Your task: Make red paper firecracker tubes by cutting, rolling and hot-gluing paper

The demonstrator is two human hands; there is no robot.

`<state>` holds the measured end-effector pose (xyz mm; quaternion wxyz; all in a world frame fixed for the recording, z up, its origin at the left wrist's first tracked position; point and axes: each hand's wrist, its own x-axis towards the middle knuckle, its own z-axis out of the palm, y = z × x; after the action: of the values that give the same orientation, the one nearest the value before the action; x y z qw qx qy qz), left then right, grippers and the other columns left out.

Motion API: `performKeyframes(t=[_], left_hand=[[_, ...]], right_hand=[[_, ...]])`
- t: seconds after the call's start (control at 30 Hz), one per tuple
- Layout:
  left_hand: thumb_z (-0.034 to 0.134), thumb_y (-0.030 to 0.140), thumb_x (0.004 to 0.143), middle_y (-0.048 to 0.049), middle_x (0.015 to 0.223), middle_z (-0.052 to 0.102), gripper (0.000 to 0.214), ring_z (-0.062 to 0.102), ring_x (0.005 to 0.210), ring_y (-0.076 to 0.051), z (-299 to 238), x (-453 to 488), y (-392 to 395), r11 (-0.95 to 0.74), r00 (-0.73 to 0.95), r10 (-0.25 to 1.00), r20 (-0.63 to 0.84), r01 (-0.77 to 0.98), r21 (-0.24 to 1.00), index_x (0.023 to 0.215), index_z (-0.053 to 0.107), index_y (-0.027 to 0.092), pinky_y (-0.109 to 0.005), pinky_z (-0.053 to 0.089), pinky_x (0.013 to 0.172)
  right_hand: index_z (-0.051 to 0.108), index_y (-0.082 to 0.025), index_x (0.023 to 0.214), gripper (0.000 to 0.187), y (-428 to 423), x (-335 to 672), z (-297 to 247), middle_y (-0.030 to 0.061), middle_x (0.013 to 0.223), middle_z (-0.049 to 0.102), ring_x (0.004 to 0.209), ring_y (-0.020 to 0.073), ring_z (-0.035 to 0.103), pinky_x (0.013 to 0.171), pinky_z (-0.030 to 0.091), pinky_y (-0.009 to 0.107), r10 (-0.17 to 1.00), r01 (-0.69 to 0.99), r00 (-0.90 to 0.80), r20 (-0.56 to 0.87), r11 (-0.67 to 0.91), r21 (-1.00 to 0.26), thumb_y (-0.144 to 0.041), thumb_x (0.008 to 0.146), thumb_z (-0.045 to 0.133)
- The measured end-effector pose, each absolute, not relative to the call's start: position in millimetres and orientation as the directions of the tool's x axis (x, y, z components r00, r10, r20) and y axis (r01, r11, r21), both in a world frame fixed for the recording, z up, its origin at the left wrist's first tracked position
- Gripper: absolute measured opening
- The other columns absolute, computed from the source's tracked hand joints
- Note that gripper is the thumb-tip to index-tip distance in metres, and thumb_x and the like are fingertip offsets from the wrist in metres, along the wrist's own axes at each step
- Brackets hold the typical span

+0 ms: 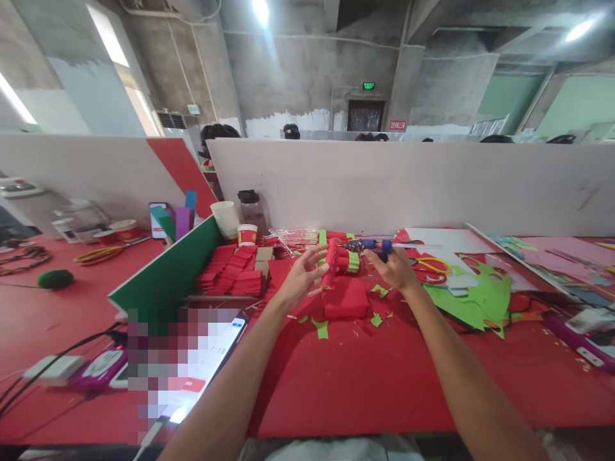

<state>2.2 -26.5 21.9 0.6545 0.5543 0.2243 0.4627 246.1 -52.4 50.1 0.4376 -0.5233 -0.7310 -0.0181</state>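
Observation:
My left hand [303, 272] holds a bundle of red paper rolls with green bands [342, 259], fingers curled round its left end. My right hand [391, 267] grips a blue glue gun [369, 245] whose tip rests over the top of the bundle. Beneath the bundle lies a folded stack of red paper [344, 299]. Green paper scraps [321, 328] are scattered on the red table [355, 378] around it.
Stacks of red paper strips [230, 272] lie in a box at left beside a green board [166, 272]. Cups [225, 218], a phone on a stand [192, 365], yellow-handled scissors [435, 266], green cut paper [475, 298] and a white partition [413, 186] surround the spot.

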Motion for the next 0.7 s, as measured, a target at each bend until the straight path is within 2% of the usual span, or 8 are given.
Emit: performKeyframes(t=[0.2, 0.33, 0.43, 0.7], left_hand=[[0.077, 0.033, 0.074, -0.0080, 0.142, 0.046, 0.051, 0.065, 0.082, -0.015, 20.8, 2.7, -23.0, -0.051, 0.433, 0.871, 0.234, -0.393, 0.918, 0.122, 0.059, 0.033, -0.022, 0.054, 0.053], [0.078, 0.030, 0.073, -0.0096, 0.138, 0.049, 0.053, 0.064, 0.092, -0.018, 19.7, 4.0, -18.3, -0.065, 0.396, 0.881, 0.261, -0.444, 0.894, 0.122, 0.060, 0.029, -0.023, 0.056, 0.059], [0.079, 0.029, 0.071, -0.0097, 0.136, 0.050, 0.054, 0.062, 0.098, -0.019, 19.3, 4.5, -16.8, -0.065, 0.369, 0.895, 0.252, -0.449, 0.891, 0.121, 0.060, 0.028, -0.025, 0.056, 0.064], [0.079, 0.030, 0.072, -0.0093, 0.136, 0.051, 0.051, 0.062, 0.094, -0.018, 18.7, 4.3, -16.4, -0.069, 0.349, 0.905, 0.243, -0.444, 0.893, 0.119, 0.060, 0.027, -0.023, 0.055, 0.062]], right_hand=[[0.059, -0.020, 0.067, 0.039, -53.3, 244.5, 50.7, 0.0003, 0.055, 0.056, 0.055, 0.0176, 0.053, 0.058, 0.037, 0.028, 0.782, 0.762, -0.171, 0.599, 0.490, -0.423, -0.050, 0.091, 0.049], [0.058, -0.020, 0.064, 0.040, -53.2, 244.3, 49.0, -0.0011, 0.052, 0.052, 0.053, 0.0155, 0.048, 0.055, 0.035, 0.027, 0.800, 0.748, -0.220, 0.558, 0.505, -0.430, -0.051, 0.090, 0.051], [0.061, -0.020, 0.068, 0.039, -53.9, 243.9, 47.9, -0.0005, 0.055, 0.055, 0.055, 0.0156, 0.049, 0.055, 0.036, 0.027, 0.822, 0.728, -0.231, 0.521, 0.502, -0.468, -0.051, 0.089, 0.052], [0.066, -0.020, 0.076, 0.034, -58.3, 240.5, 51.6, 0.0003, 0.062, 0.059, 0.060, 0.0168, 0.052, 0.056, 0.040, 0.026, 0.827, 0.645, -0.294, 0.480, 0.542, -0.539, -0.049, 0.088, 0.054]])
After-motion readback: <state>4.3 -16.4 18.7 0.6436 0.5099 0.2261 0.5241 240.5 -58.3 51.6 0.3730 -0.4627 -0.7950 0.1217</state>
